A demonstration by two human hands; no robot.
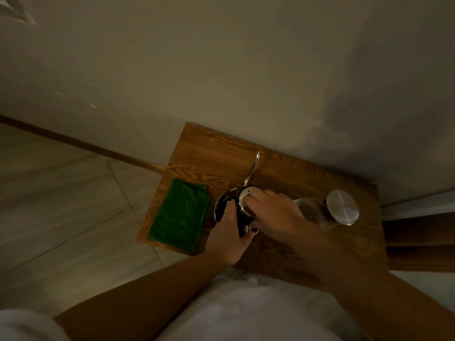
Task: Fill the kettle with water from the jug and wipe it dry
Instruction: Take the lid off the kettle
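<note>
One table. On it: one kettle at the middle, one green cloth to the kettle's left, one jug to its right. Two hands, the left hand and right hand, meet at the kettle.

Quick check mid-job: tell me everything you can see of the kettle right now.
The kettle looks like dark, shiny metal, standing upright on the wooden table between the green cloth and the glass jug. A thin curved gooseneck spout points toward the wall. The left hand steadies its body near the dark handle; the right hand rests on its perforated lid. Water level is hidden.
</note>
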